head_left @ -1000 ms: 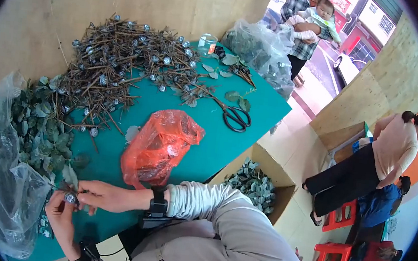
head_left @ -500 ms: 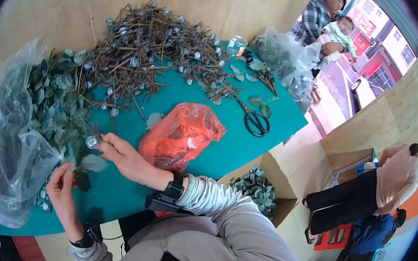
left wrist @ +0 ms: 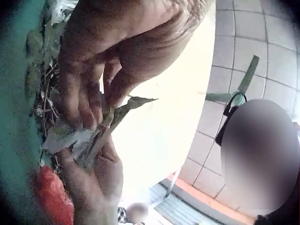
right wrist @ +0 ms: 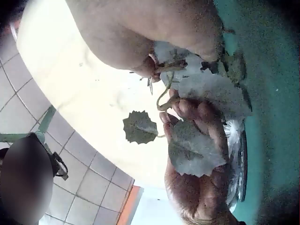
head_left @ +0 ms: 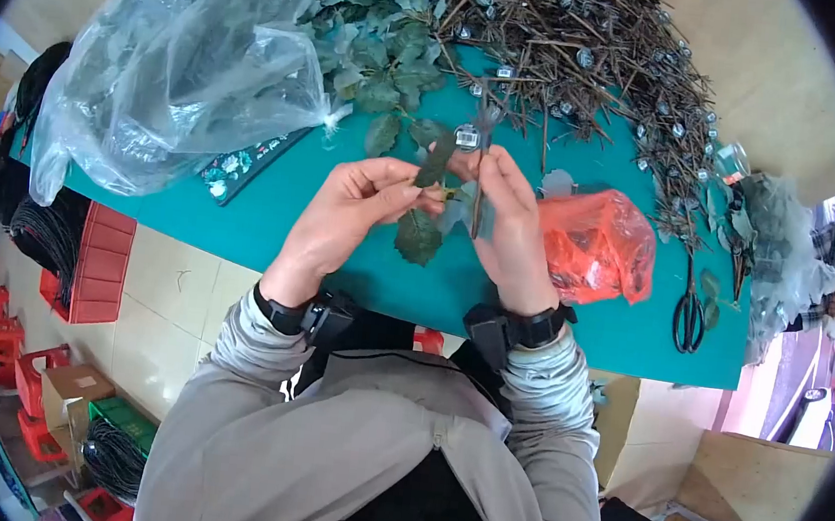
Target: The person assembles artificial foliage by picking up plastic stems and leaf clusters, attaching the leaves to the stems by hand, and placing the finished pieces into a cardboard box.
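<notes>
My left hand (head_left: 336, 218) pinches the thin stem of a green leaf sprig (head_left: 420, 239) between thumb and fingers. Serrated leaves (right wrist: 194, 149) of that sprig spread in front of the left palm in the right wrist view. My right hand (head_left: 513, 235) holds a brown twig stem (head_left: 478, 196) upright, with a silver barcoded piece (head_left: 466, 138) beside its upper part. Both hands meet over the near half of the green table, fingertips close together where sprig and stem come together. Pale leaves partly hide the right fingertips in the left wrist view.
Behind the hands lie a pile of brown twig stems (head_left: 598, 52) with silver pieces and a heap of green leaves (head_left: 381, 61). A clear plastic bag (head_left: 184, 77) lies left, a red plastic bag (head_left: 595, 245) right, and black-handled scissors (head_left: 689, 322) farther right.
The head view has swung round, putting the table squarely ahead. The hands, apart half a second ago, have come together, bringing the leaf sprig against the brown twig stem.
</notes>
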`<state>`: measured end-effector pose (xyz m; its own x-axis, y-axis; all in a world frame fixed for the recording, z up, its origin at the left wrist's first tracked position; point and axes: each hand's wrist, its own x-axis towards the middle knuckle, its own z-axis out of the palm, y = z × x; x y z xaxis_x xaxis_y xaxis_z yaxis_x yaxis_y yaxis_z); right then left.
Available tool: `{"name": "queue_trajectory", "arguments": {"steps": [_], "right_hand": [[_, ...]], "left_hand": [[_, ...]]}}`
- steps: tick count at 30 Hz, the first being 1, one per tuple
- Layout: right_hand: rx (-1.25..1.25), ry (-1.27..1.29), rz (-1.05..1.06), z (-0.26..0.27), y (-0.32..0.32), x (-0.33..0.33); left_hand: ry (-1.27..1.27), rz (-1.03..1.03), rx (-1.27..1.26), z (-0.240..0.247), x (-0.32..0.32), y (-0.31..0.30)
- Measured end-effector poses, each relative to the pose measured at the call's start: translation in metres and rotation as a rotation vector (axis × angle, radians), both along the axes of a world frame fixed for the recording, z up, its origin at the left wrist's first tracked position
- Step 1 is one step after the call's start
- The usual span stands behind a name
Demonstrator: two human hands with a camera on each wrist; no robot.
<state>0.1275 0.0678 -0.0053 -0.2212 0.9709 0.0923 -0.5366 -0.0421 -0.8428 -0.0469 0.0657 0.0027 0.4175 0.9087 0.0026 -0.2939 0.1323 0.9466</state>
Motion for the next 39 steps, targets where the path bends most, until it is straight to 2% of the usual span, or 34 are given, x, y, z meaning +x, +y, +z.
{"name": "queue_trajectory", "arguments": {"steps": [1, 6, 8, 13, 17, 21, 24, 29, 33, 35, 36, 38, 39], "right_hand": [[-0.031, 0.080, -0.011, 0.003, -0.001, 0.002], [-0.036, 0.107, -0.120, 0.002, 0.000, 0.005], [-0.018, 0.052, -0.197, 0.003, -0.001, 0.006], [0.115, -0.091, -0.297, -0.002, -0.002, 0.001], [0.101, -0.223, -0.412, -0.004, -0.001, 0.005], [0.110, -0.154, -0.368, 0.007, -0.006, 0.000], [0.093, -0.093, -0.300, 0.009, -0.007, -0.002], [0.086, 0.035, -0.227, 0.003, -0.004, 0.000], [0.141, 0.037, -0.277, 0.001, -0.004, 0.004], [0.155, 0.022, -0.322, 0.001, -0.001, 0.007], [0.166, 0.010, -0.356, 0.000, 0.000, 0.007], [0.175, 0.000, -0.391, -0.003, 0.000, 0.008], [0.173, -0.091, -0.400, -0.005, 0.000, 0.008]], "left_hand": [[-0.002, -0.003, -0.006, -0.001, 0.000, 0.001], [-0.143, -0.087, -0.119, -0.007, -0.002, 0.004], [-0.251, -0.098, -0.198, -0.012, -0.004, 0.005], [-0.292, -0.091, -0.187, -0.014, -0.007, 0.005], [-0.287, -0.046, -0.127, -0.014, -0.013, 0.005], [-0.117, 0.072, -0.017, -0.011, -0.015, 0.004], [0.181, 0.194, 0.185, -0.004, -0.012, -0.001], [0.215, 0.129, 0.243, -0.003, -0.009, -0.008], [0.156, 0.158, 0.217, -0.003, -0.013, -0.007], [0.104, 0.280, 0.293, -0.005, -0.025, -0.005], [0.103, 0.273, 0.295, -0.008, -0.033, -0.004], [0.062, 0.476, 0.191, -0.014, -0.047, -0.005], [0.064, 0.477, 0.191, -0.014, -0.050, -0.006]]}}
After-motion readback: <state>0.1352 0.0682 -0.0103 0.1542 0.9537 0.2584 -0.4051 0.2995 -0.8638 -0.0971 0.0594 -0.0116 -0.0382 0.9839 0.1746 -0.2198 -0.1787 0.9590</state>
